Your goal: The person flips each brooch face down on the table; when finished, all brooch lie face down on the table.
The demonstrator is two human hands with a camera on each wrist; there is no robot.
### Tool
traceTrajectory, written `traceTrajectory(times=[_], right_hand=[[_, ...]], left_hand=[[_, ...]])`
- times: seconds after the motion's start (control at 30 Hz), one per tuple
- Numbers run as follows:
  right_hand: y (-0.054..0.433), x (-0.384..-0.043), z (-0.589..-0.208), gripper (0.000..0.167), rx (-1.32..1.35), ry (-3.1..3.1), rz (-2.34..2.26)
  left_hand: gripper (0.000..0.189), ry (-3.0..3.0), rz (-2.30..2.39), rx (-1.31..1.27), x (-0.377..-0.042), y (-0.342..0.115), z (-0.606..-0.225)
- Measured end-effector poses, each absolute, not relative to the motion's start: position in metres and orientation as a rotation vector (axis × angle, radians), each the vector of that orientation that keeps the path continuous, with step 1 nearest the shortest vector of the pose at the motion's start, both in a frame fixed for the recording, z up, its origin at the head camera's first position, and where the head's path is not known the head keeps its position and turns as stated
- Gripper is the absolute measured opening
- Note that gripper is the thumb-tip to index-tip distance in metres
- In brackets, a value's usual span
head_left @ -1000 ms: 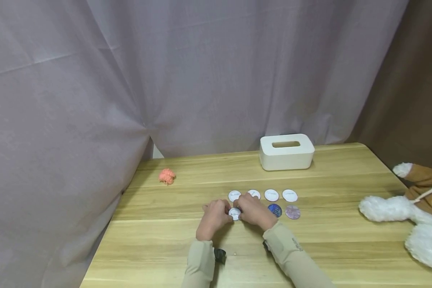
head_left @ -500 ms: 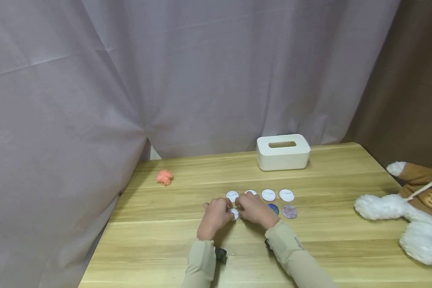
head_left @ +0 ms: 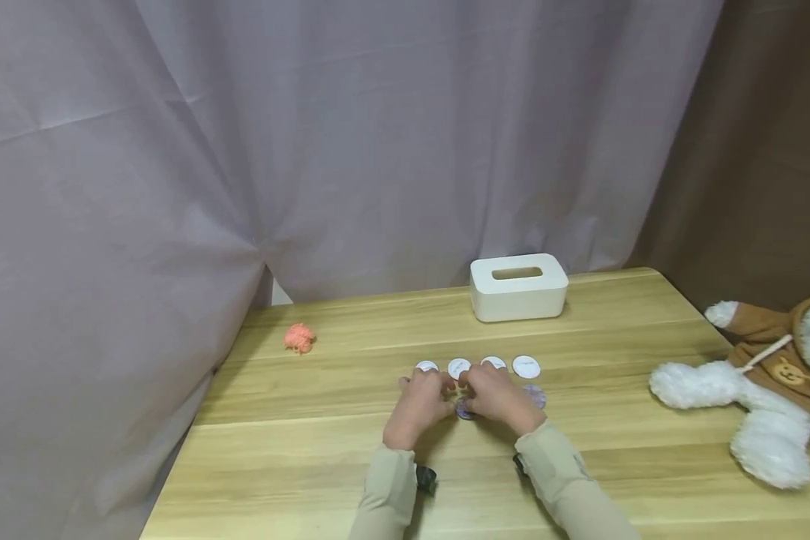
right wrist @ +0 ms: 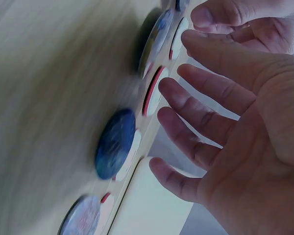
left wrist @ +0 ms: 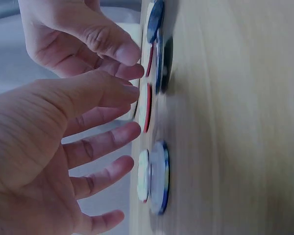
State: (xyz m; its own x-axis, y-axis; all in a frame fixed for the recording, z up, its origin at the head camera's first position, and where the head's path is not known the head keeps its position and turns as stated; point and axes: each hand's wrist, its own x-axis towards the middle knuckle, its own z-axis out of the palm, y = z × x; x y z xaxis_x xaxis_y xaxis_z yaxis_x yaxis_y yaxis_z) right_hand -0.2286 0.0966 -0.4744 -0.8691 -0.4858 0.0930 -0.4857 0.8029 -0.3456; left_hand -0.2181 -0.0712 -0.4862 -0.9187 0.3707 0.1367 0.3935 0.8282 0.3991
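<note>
In the head view, both hands meet over a front row of round pin badges. A dark purple badge (head_left: 464, 409), picture side up, lies between the fingertips of my left hand (head_left: 418, 409) and right hand (head_left: 499, 397). Both wrist views show loosely bent, spread fingers with thumb and index close above that badge (right wrist: 158, 41), gripping nothing. Beside my left hand is a face-down badge (left wrist: 159, 178). A blue badge (right wrist: 116, 144) lies under my right hand, hidden in the head view. A pale purple badge (head_left: 535, 396) ends the row.
Behind them runs a row of white-backed badges (head_left: 526, 367). A white tissue box (head_left: 520, 289) stands at the table's back. Orange yarn (head_left: 300, 338) lies at the left, and a white plush toy in brown clothing (head_left: 769, 375) sits at the right edge.
Both hands have shifted right along the front row, from the white-backed badge to the dark purple one. The head view has turned slightly right.
</note>
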Motion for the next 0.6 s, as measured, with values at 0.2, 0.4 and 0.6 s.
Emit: traceTrajectory(times=[0.2, 0.4, 0.6], right_hand=[[0.105, -0.224, -0.474, 0.027, -0.766, 2.979, -0.586], [0.109, -0.222, -0.478, 0.033, -0.757, 2.951, -0.598], [0.111, -0.22, -0.481, 0.032, -0.762, 2.958, -0.621]], left_hand=[[0.024, -2.953, -0.678, -0.691, -0.216, -0.061, -0.486], [0.027, -2.955, -0.674, -0.737, -0.214, -0.056, -0.489], [0.024, -2.97, -0.679, -0.734, -0.214, -0.055, -0.49]])
